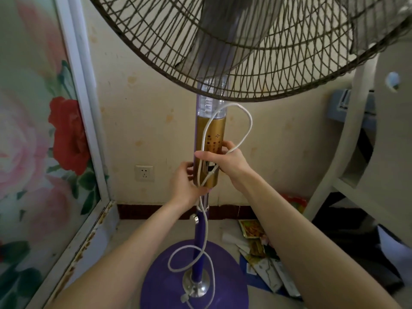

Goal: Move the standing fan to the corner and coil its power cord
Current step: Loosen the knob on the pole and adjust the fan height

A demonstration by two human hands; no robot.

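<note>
The standing fan (210, 139) stands upright in front of me near a wall corner, with a gold control column, a purple pole and a round purple base (169, 284). Its wire cage fills the top of the view. The white power cord (246, 128) loops up beside the gold column, crosses it, then hangs down the pole and curls over the base. My left hand (186, 186) grips the lower left of the column and pins the cord there. My right hand (229, 162) holds the column's right side with the cord loop pinched in its fingers.
A flower-printed panel in a white frame (89, 121) stands at the left. A wall socket (144, 173) sits low on the back wall. A white curved furniture frame (347, 139) rises at the right. Several paper packets (258, 239) lie on the floor beside the base.
</note>
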